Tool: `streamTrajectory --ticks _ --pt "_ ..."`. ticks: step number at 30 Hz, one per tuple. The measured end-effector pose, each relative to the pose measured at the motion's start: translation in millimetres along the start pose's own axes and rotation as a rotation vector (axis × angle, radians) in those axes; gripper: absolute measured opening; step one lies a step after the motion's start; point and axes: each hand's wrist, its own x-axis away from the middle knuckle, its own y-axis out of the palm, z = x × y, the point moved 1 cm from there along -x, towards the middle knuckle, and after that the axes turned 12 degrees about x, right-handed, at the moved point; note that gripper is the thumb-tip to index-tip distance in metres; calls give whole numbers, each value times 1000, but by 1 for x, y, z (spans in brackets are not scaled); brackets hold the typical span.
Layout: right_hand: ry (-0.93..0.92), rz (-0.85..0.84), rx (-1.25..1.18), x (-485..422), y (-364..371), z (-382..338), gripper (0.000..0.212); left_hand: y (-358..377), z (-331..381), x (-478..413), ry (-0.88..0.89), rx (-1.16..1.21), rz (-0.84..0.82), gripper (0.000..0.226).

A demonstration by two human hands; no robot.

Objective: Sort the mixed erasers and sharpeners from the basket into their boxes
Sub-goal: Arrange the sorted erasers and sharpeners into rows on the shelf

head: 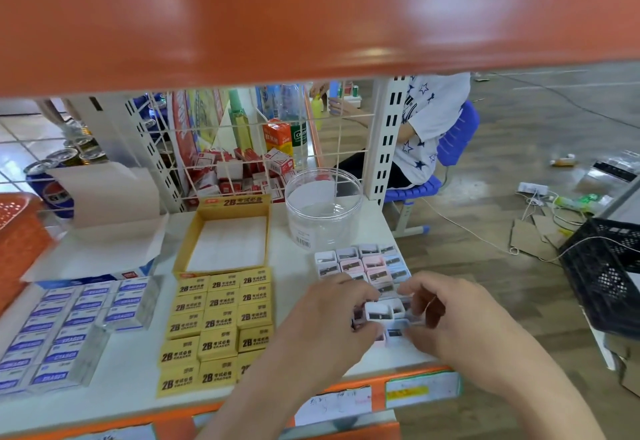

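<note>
A basket [17, 232] sits at the far left edge of the shelf [131, 380]. Erasers [62, 329] lie lower left, before an open box [104, 194]. 2B erasers [218, 322] lie centre, before the 2B box [230, 202]. Right of them, a jar [323, 207] stands behind sharpeners [363, 263].

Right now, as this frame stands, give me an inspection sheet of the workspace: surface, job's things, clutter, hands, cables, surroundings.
Surface: white shelf board, goods laid out on it.
Job's things: yellow erasers and blue erasers in rows; sharpeners in a grid at right; yellow box empty; clear tub looks empty; orange basket at left edge.
Clutter: cans and red boxes behind the wire grid.
Grippers: left hand pinches a white sharpener; right hand curled at the sharpeners, grip unclear.
Cables: white cables and power strip on the floor.
Surroundings: orange shelf overhead; seated person; black crate.
</note>
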Motion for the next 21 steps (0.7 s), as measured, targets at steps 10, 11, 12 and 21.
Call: streamTrajectory --ticks 10,11,12,21 --pt "-46 45 -36 5 -9 13 16 18 17 -13 82 22 7 24" --pt "-45 40 -39 5 -9 15 17 19 18 -13 84 15 -13 25" --pt "-38 33 -42 5 -9 17 18 20 19 -13 84 9 -36 27" --pt "47 -93 13 3 -4 35 18 17 15 -8 12 -135 -93 28"
